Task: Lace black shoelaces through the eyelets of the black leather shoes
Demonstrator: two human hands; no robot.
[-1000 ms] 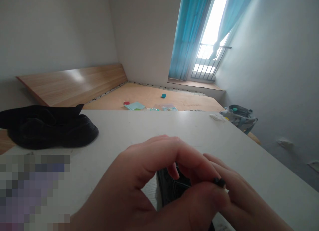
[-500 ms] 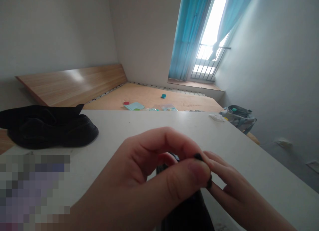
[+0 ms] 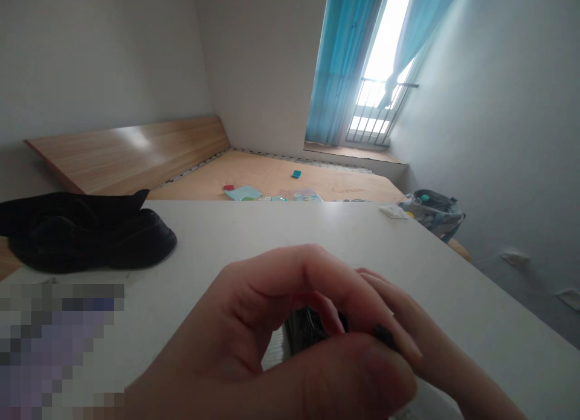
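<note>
In the lower middle of the head view, my left hand (image 3: 272, 323) arches with thumb and index finger pinched together. A small black piece (image 3: 384, 333) pokes out between these fingertips; most of it is hidden, so its kind is unclear. Behind it comes my right hand (image 3: 421, 323) from the right, its fingertips covered by the left hand. Through the gap under my left index finger shows a dark, partly shiny black object (image 3: 306, 329), largely blocked from sight.
On the white table (image 3: 217, 232) a crumpled black bag-like item (image 3: 90, 232) lies at left. A small white packet (image 3: 393, 211) rests near the far right edge. Beyond are a wooden board bed (image 3: 267, 166) with several small items and a grey bag (image 3: 435, 211).
My left hand has come lower and a little right, with the small black piece still in its pinch. The right hand's fingers and the black object beneath are now more covered.
</note>
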